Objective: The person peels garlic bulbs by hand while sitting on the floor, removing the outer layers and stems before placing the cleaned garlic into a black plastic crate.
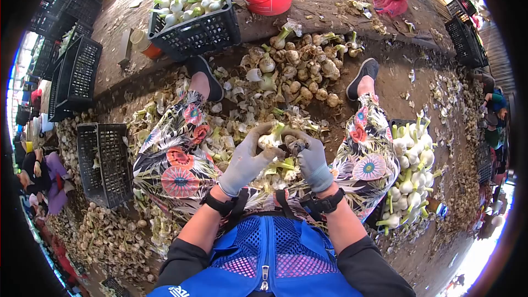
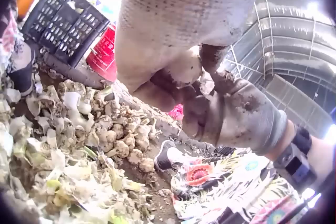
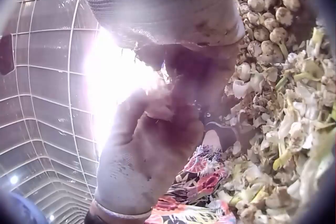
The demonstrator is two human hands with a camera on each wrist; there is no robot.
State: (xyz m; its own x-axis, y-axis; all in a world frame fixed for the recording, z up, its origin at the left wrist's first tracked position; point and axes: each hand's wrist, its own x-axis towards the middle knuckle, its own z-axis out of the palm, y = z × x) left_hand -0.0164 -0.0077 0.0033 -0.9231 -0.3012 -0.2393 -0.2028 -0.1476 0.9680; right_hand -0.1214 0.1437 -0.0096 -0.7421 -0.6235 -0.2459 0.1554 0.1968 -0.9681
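Curled left hand [image 1: 246, 162] grips garlic [image 1: 269, 140]; whether right hand [image 1: 313, 159] pinches it, I cannot tell. Probably light, firm: hold its sides.

Head view: from above, facing down; wrist views: close at hands [image 1: 245, 161], tilted; all share garlic pile [image 1: 311, 67].

Bright, with fisheye-bent edges in the head view
Right wrist view: white glare left of centre, shadowy blur beneath the right hand [image 3: 173, 22].
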